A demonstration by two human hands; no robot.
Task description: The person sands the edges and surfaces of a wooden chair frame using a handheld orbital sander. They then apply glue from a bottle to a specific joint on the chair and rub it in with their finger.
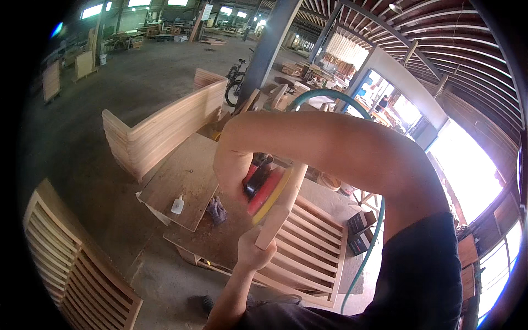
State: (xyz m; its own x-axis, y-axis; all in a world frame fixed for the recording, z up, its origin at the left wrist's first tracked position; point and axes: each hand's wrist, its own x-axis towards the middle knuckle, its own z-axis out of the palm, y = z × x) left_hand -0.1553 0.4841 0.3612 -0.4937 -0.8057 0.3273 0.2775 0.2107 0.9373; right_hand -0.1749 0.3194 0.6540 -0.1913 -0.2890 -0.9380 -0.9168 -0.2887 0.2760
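Observation:
My right arm reaches across and bends down, and my right hand (pixel 232 175) is closed on a red and black disc sander (pixel 265 190) with a yellow pad edge. The pad lies against the side of a pale wooden board (pixel 283 210), which stands tilted. My left hand (pixel 256 251) grips the board's lower end. Most of my right fingers are hidden behind the wrist and the sander. Beneath the board, a slatted wooden frame (pixel 308 254) lies on the worktable (pixel 223 234).
On the plywood sheet (pixel 170 184) stand a small white bottle (pixel 177 205) and, beside it, a dark glove (pixel 216 210). A stack of curved wooden parts (pixel 165 129) rises behind. A green hose (pixel 367 250) hangs at right near dark boxes (pixel 360 231). Slatted panels (pixel 82 258) lean at left.

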